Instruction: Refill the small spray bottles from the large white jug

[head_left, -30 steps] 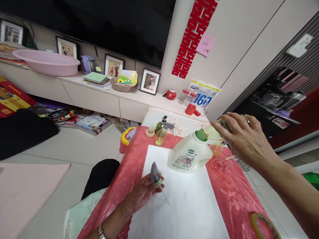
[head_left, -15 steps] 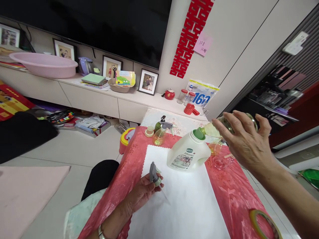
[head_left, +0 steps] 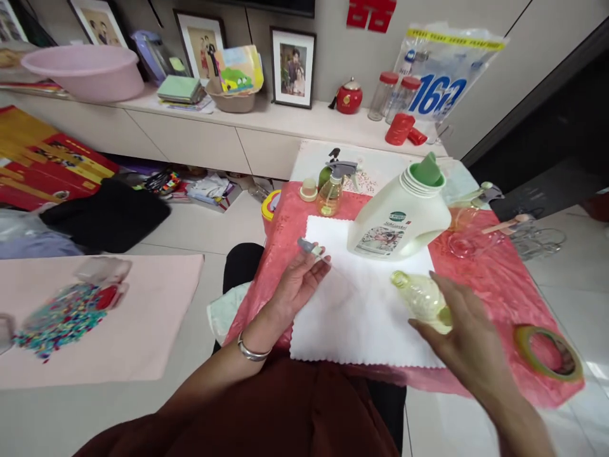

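My left hand [head_left: 302, 279] is closed around a grey spray trigger head [head_left: 311, 247], its thin dip tube pointing right over the white cloth [head_left: 342, 324]. On the right, my right hand [head_left: 457, 324] grips a clear, yellowish spray bottle [head_left: 421, 295] by its base; the bottle lies tilted, its uncapped neck toward the left. Behind it stands a large white detergent jug [head_left: 399, 216], upright and uncapped, with a green pouring spout [head_left: 428, 170] showing at its mouth. My hands touch neither the jug nor each other.
A second spray bottle [head_left: 330, 193] and a cap [head_left: 308, 190] stand at the table's back left. On the red table cover [head_left: 504, 298] at right are an amber spray bottle [head_left: 464, 212], a clear dish [head_left: 464, 244] and a tape roll [head_left: 547, 352]. A low cabinet [head_left: 190, 133] lines the wall.
My right hand has brought the bottle down from the jug's mouth to above the cloth, nearer me. My left hand still holds the spray head. The view has tipped downward.
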{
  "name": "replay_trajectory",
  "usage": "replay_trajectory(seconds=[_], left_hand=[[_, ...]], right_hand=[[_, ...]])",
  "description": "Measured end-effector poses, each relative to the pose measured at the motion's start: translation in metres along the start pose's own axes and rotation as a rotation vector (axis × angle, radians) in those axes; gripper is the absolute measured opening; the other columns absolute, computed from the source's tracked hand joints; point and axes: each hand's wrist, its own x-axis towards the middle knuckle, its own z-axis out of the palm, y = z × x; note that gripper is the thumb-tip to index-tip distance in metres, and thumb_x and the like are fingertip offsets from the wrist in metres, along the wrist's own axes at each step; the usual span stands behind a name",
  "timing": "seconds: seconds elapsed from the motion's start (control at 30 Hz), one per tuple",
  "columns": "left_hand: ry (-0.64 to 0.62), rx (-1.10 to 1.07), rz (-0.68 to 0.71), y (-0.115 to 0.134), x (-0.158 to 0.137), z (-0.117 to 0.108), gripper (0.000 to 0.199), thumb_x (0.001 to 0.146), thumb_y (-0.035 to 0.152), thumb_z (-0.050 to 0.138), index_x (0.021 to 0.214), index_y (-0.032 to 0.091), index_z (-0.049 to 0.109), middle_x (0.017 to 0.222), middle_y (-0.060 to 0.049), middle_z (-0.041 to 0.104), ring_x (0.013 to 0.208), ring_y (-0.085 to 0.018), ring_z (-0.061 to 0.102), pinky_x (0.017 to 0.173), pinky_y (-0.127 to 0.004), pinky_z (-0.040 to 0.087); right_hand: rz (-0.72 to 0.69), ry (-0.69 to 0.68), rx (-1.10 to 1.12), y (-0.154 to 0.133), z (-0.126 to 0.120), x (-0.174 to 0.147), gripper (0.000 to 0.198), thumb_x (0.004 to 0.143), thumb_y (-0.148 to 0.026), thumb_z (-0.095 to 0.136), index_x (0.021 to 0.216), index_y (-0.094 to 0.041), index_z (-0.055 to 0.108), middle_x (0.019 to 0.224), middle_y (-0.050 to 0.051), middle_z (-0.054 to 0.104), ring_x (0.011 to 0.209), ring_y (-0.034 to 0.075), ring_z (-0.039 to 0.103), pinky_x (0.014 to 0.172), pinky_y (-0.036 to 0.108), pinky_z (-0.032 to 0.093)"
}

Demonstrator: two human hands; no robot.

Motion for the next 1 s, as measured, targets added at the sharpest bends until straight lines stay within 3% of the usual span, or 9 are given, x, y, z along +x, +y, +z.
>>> replay_trajectory(seconds=[0.1,0.2,0.57,1.0], left_hand=[[0.025,-0.022,0.029,0.006,-0.008,0.012,0.025,0.079,0.018,0.084,0.100,0.015,0.070,0.108,-0.005,0.072,0.095,-0.016,0.071,0.094,-0.032,0.057],[0.024,-0.006,0.043,0.006,-0.013,0.020,0.025,0.080,0.016,0.084,0.101,0.015,0.070,0.107,-0.005,0.072,0.094,-0.016,0.070,0.093,-0.032,0.057],[-0.009,0.090,0.094,0.004,-0.019,0.028,0.033,0.075,0.020,0.088,0.103,0.015,0.071,0.105,-0.003,0.072,0.091,-0.015,0.071,0.091,-0.030,0.057],[-0.021,0.146,-0.006,-0.016,-0.030,0.031,0.047,0.060,0.026,0.098,0.101,0.018,0.075,0.103,-0.003,0.076,0.090,-0.018,0.073,0.089,-0.031,0.054]], right_hand=[[0.040,-0.033,-0.010,-0.015,0.033,-0.028,0.055,0.102,-0.043,0.043,0.149,-0.016,0.039,0.135,0.014,0.049,0.118,0.033,0.050,0.093,0.048,0.049],[0.107,-0.067,-0.003,-0.030,0.045,-0.039,0.056,0.099,-0.037,0.046,0.151,-0.019,0.037,0.138,0.014,0.047,0.120,0.033,0.048,0.092,0.050,0.050],[0.180,-0.105,0.050,-0.050,0.057,-0.040,0.059,0.097,-0.034,0.045,0.152,-0.019,0.035,0.139,0.014,0.046,0.121,0.033,0.047,0.089,0.050,0.049],[0.193,-0.031,0.252,-0.068,0.066,-0.037,0.062,0.104,-0.054,0.042,0.158,-0.023,0.032,0.139,0.015,0.044,0.125,0.033,0.047,0.091,0.056,0.051]])
